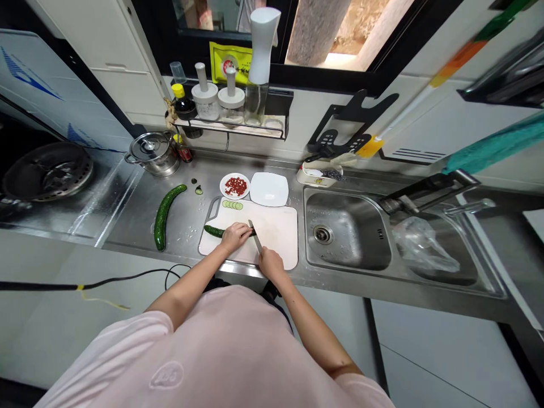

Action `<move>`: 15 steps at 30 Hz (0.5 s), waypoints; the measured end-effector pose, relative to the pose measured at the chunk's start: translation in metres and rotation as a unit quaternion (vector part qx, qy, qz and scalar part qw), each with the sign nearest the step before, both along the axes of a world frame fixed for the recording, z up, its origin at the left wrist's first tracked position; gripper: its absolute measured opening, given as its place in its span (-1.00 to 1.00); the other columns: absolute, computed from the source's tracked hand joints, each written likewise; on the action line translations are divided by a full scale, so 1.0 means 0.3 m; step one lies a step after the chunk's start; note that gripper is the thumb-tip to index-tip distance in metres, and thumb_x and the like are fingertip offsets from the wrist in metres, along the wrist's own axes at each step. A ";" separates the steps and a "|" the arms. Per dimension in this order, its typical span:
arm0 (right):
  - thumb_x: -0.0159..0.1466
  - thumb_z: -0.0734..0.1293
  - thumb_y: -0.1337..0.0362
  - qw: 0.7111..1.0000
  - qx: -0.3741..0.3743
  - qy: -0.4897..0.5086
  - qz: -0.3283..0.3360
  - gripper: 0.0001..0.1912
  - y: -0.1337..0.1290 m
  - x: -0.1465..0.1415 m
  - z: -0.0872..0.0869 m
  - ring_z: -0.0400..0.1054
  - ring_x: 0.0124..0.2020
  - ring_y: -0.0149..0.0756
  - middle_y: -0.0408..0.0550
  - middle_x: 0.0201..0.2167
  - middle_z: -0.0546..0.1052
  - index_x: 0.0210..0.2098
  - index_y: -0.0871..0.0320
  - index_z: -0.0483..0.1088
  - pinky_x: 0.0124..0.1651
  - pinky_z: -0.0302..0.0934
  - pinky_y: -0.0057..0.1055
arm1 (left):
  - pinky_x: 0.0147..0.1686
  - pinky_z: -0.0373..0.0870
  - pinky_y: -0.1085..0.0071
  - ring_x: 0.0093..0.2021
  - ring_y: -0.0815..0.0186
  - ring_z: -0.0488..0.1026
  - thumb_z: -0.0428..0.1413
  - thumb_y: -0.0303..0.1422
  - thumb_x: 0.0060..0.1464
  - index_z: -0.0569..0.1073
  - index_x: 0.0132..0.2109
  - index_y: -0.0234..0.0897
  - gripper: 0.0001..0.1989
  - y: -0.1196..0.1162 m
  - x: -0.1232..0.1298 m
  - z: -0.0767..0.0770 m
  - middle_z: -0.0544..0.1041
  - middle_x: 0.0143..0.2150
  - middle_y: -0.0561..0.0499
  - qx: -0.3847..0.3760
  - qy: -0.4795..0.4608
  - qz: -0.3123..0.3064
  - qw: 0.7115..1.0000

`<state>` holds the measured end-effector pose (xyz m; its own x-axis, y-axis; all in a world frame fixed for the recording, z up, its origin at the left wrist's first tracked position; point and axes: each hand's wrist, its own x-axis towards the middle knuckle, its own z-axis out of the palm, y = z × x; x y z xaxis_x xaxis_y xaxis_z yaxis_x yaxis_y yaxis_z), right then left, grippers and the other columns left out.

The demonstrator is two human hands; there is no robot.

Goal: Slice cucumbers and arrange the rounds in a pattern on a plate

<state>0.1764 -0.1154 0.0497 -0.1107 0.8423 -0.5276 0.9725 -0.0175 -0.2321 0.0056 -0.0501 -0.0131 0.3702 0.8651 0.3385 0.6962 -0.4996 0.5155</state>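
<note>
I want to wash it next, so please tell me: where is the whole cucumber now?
In the head view, the whole cucumber lies on the steel counter, to the left of the white cutting board and in front of the steel pot.

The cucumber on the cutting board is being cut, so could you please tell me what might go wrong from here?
The knife in the right hand sits right beside the fingers of the left hand on the cucumber, so a slip could cut them. Water drops on the steel counter around the cutting board might let the board slide.
</note>
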 end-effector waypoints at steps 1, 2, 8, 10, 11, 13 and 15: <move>0.33 0.07 0.36 1.000 -0.001 0.001 0.001 -0.76 0.003 -0.002 -0.001 0.42 -0.17 -0.16 0.15 -0.24 0.52 -0.13 0.23 0.32 -0.23 0.14 -0.39 | -0.14 0.38 0.36 -0.17 0.32 0.42 0.01 -0.28 0.19 0.53 -0.17 -0.18 -0.79 0.000 0.001 0.001 0.53 -0.23 -0.03 0.001 0.000 0.000 1.000; 0.34 0.07 0.36 1.000 0.000 0.002 0.000 -0.76 0.005 -0.003 -0.002 0.42 -0.17 -0.16 0.15 -0.24 0.51 -0.13 0.23 0.32 -0.23 0.14 -0.40 | -0.14 0.38 0.36 -0.17 0.32 0.43 0.01 -0.28 0.19 0.53 -0.17 -0.17 -0.79 0.000 0.001 0.002 0.53 -0.23 -0.03 0.002 0.000 0.000 1.000; 0.34 0.09 0.36 1.000 0.009 0.002 -0.010 -0.77 0.025 -0.021 -0.014 0.42 -0.17 -0.18 0.14 -0.22 0.51 -0.10 0.23 0.31 -0.21 0.15 -0.40 | -0.14 0.38 0.36 -0.17 0.32 0.42 0.01 -0.28 0.20 0.53 -0.16 -0.17 -0.79 -0.002 0.001 0.002 0.53 -0.22 -0.03 0.001 0.003 -0.001 1.000; 0.34 0.08 0.35 1.000 0.014 -0.002 -0.017 -0.76 0.037 -0.033 -0.019 0.42 -0.16 -0.18 0.15 -0.21 0.51 -0.09 0.24 0.30 -0.20 0.16 -0.40 | -0.15 0.38 0.36 -0.17 0.32 0.42 0.01 -0.28 0.20 0.53 -0.16 -0.17 -0.79 -0.002 0.000 0.001 0.53 -0.22 -0.02 -0.001 0.005 -0.001 1.000; 0.35 0.07 0.35 1.000 0.018 -0.003 -0.020 -0.75 0.043 -0.038 -0.022 0.42 -0.15 -0.18 0.15 -0.20 0.51 -0.08 0.25 0.30 -0.19 0.16 -0.40 | -0.15 0.37 0.36 -0.17 0.32 0.42 0.01 -0.28 0.20 0.53 -0.16 -0.17 -0.79 -0.002 -0.001 0.001 0.53 -0.22 -0.01 -0.002 0.005 -0.001 1.000; 0.35 0.06 0.36 0.999 0.024 -0.003 -0.026 -0.74 0.055 -0.049 -0.026 0.42 -0.14 -0.19 0.15 -0.20 0.51 -0.08 0.25 0.30 -0.18 0.16 -0.40 | -0.14 0.37 0.37 -0.17 0.33 0.42 0.01 -0.28 0.20 0.52 -0.16 -0.16 -0.79 -0.001 -0.001 0.000 0.53 -0.22 -0.01 -0.003 0.004 -0.001 1.000; 0.35 0.05 0.36 0.999 0.028 -0.002 -0.029 -0.74 0.063 -0.056 -0.027 0.42 -0.14 -0.21 0.15 -0.19 0.51 -0.08 0.25 0.30 -0.17 0.16 -0.40 | -0.14 0.37 0.37 -0.16 0.33 0.42 0.01 -0.29 0.20 0.53 -0.16 -0.17 -0.79 -0.001 -0.001 0.000 0.53 -0.22 -0.01 -0.003 0.001 0.000 1.000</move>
<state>0.1597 -0.0966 0.0414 -0.0577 0.8755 -0.4798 0.9713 -0.0619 -0.2297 0.0052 -0.0503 -0.0130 0.3706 0.8671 0.3327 0.6977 -0.4964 0.5165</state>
